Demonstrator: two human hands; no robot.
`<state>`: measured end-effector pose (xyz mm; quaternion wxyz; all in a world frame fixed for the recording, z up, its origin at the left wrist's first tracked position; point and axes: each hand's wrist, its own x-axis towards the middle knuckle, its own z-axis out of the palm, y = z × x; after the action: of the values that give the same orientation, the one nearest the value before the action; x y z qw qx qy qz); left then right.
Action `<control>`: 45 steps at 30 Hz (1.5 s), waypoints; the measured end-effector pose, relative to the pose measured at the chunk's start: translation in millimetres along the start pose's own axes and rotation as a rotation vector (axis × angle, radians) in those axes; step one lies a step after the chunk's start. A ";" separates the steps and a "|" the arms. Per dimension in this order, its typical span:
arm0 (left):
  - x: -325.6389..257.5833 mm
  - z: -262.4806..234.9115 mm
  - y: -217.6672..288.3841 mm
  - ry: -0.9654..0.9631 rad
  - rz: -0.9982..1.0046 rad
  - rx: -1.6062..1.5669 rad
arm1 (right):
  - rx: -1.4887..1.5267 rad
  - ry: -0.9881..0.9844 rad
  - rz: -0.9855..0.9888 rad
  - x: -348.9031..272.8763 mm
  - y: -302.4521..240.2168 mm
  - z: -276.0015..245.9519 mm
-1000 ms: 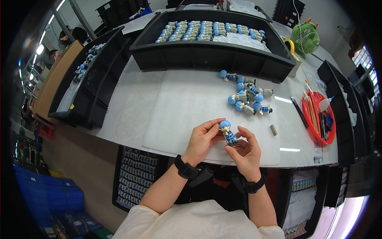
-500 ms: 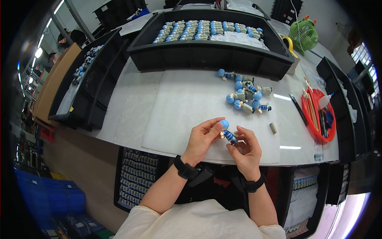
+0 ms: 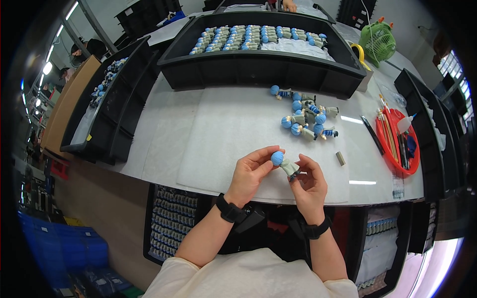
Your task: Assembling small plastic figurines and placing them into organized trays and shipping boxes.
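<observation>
A small doll figurine with a blue ribbed head and a pale grey-green cape is held over the near part of the white work sheet. At its head, my left hand pinches it between thumb and fingers. My right hand has thumb and fingers closed about its dark feet. The figurine lies slanted, head to the upper left, with the cape side up. Farther off on the sheet is a loose cluster of similar figurines, some showing blue striped fronts and others grey capes.
Behind the sheet stands a large black tray with rows of figurines. Another black tray flanks the left. To the right are a red basket of brushes, a black pen, a small grey block and a green fan.
The figurine has been turned over between my hands, from its blue striped front to its caped back. At the far edge, another person's hand has come into view.
</observation>
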<state>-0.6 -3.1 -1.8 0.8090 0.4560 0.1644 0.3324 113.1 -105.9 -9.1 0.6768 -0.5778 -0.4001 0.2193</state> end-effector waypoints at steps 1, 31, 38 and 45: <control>0.3 1.0 0.3 0.014 -0.015 -0.013 | 0.004 -0.002 -0.006 0.1 0.0 0.0; 2.4 3.8 0.4 0.019 -0.043 -0.001 | 0.226 -0.116 0.155 -1.1 -14.9 -1.4; -2.4 5.8 5.6 0.032 -0.040 0.029 | 0.119 -0.097 0.024 -2.9 -7.9 4.2; 2.3 9.2 -1.1 -0.022 0.054 0.162 | -0.025 -0.016 -0.085 -1.8 -7.7 -2.1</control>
<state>6.8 -7.7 2.2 0.7618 0.5280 0.1694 0.3348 112.4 -110.3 -2.3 0.6751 -0.5668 -0.4323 0.1899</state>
